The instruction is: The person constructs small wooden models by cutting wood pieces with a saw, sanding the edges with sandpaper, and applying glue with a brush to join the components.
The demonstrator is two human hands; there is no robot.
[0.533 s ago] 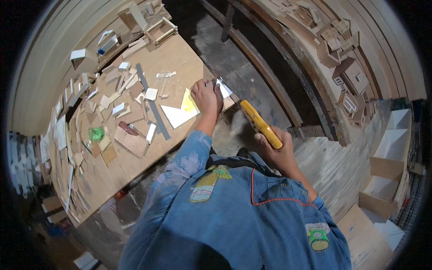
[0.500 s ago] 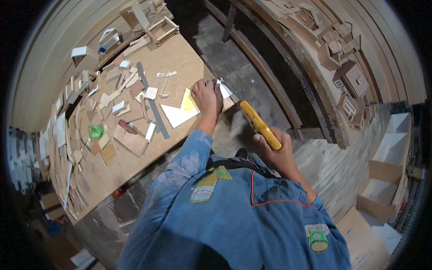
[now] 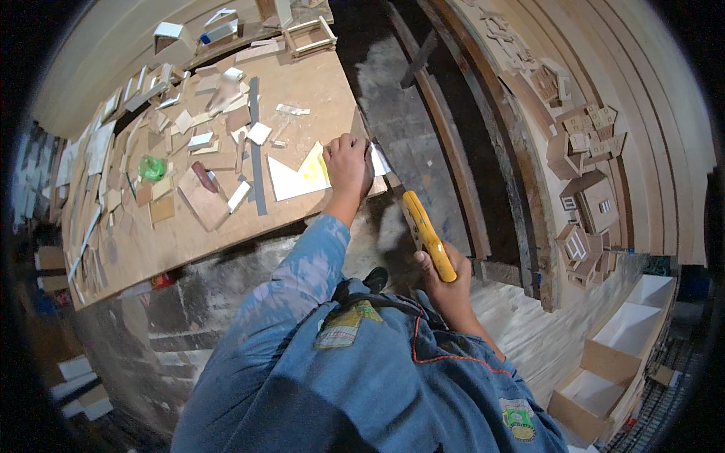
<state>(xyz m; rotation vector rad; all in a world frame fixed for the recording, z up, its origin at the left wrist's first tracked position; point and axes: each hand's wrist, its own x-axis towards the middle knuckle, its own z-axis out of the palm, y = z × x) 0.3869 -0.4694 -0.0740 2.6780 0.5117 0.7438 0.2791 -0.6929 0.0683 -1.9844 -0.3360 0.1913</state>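
Note:
My left hand (image 3: 350, 164), fingers curled, presses down at the table's near right corner. Under it lies a white board piece (image 3: 380, 161), whose end shows past my knuckles. A white triangular sheet (image 3: 284, 181) with a yellow patch (image 3: 315, 167) lies just left of that hand. My right hand (image 3: 445, 281) is closed round the yellow handle of a hand saw (image 3: 427, 232). The saw's thin dark blade runs up from the handle to the table corner beside my left hand; its teeth are too small to make out.
Wood offcuts, a grey strip (image 3: 257, 151), a green crumpled plastic piece (image 3: 152, 167) and a small wooden frame (image 3: 310, 38) lie on the wooden table (image 3: 174, 257). At right, model houses (image 3: 594, 202) stand on a shelf above open boxes (image 3: 596, 392). Dark beams (image 3: 451, 151) cross beyond the table.
My view has shifted, so the shelf and boxes at right sit lower. The saw handle in my right hand is tilted slightly steeper. My left hand keeps its place on the board piece.

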